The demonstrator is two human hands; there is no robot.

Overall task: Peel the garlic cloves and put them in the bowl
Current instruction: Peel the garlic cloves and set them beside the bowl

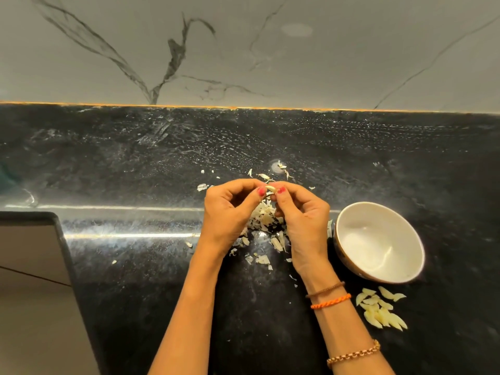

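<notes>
A pale garlic clove (270, 188) is pinched between the fingers of the left hand (228, 215) and right hand (303, 220), curled round it above the counter (135, 163). Below the fingers, shed skins (266, 220) are heaped. Right of them, the bowl (378, 272) looks empty; peeled cloves (381, 309) lie near it, so transfer remains.
</notes>
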